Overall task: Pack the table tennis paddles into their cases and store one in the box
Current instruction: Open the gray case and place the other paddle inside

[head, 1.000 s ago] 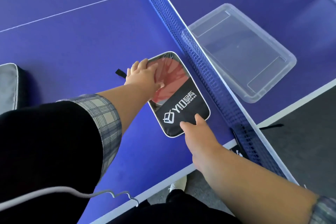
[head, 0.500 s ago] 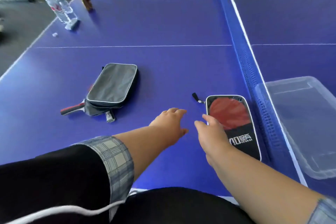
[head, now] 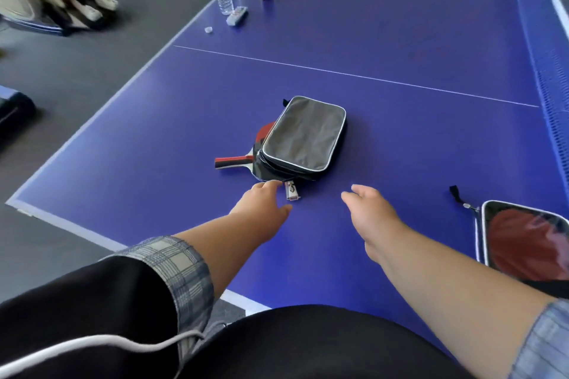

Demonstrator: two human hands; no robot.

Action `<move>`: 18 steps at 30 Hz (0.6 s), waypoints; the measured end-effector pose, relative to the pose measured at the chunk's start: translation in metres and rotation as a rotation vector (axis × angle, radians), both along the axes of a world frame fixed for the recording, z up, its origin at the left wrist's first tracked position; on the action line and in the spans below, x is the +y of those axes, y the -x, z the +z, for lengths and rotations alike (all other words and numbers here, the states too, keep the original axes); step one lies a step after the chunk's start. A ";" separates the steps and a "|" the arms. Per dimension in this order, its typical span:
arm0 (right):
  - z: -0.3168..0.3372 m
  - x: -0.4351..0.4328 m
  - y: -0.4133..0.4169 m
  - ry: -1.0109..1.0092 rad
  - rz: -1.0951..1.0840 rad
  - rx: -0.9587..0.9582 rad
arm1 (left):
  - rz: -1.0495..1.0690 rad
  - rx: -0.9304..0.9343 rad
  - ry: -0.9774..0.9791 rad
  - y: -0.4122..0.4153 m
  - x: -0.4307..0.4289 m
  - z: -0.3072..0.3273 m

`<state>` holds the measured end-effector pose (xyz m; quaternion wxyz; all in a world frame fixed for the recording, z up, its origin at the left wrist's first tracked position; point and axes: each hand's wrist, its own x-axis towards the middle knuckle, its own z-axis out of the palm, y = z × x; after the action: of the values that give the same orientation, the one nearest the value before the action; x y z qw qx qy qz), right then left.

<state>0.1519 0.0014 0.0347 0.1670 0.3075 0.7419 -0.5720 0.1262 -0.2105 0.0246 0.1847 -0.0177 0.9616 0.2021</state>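
Both arms stretch out over the blue counter (head: pixel 385 40). The left hand (head: pixel 261 203) is palm down, fingers loosely spread, fingertips right at the near edge of the grey case (head: pixel 303 135), just beside its zipper tag (head: pixel 292 191); grip released, holding nothing. A paddle (head: pixel 243 157) pokes out from under that case, red-and-black handle pointing left. The right hand (head: pixel 372 212) hovers open and empty, fingers extended, a little short of the case. At the far right lies the second case (head: pixel 523 243), a red paddle showing through its clear window.
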 end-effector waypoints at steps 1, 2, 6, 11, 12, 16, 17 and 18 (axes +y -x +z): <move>-0.004 -0.011 0.011 0.001 -0.015 -0.010 | -0.002 -0.007 0.000 0.011 -0.012 -0.004; -0.008 -0.021 0.023 0.000 -0.031 -0.020 | -0.005 -0.013 -0.006 0.022 -0.023 -0.007; -0.021 -0.049 0.072 -0.031 -0.130 -0.063 | -0.055 0.009 -0.065 0.071 -0.050 -0.014; -0.035 -0.051 0.128 -0.085 -0.215 -0.109 | -0.072 0.019 -0.155 0.131 -0.058 -0.018; -0.039 -0.051 0.135 -0.065 -0.245 -0.103 | -0.056 0.012 -0.181 0.141 -0.056 -0.020; -0.054 -0.051 0.152 0.000 -0.343 -0.150 | -0.020 -0.137 -0.245 0.183 -0.040 -0.030; -0.057 -0.052 0.151 0.049 -0.366 -0.157 | -0.004 -0.161 -0.264 0.186 -0.036 -0.031; -0.060 -0.054 0.152 0.107 -0.394 -0.164 | 0.012 -0.182 -0.273 0.189 -0.033 -0.031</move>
<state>0.0003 -0.0525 -0.0255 0.1280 0.4829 0.6197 -0.6053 -0.0623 -0.2433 -0.0063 0.2707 -0.0164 0.9043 0.3296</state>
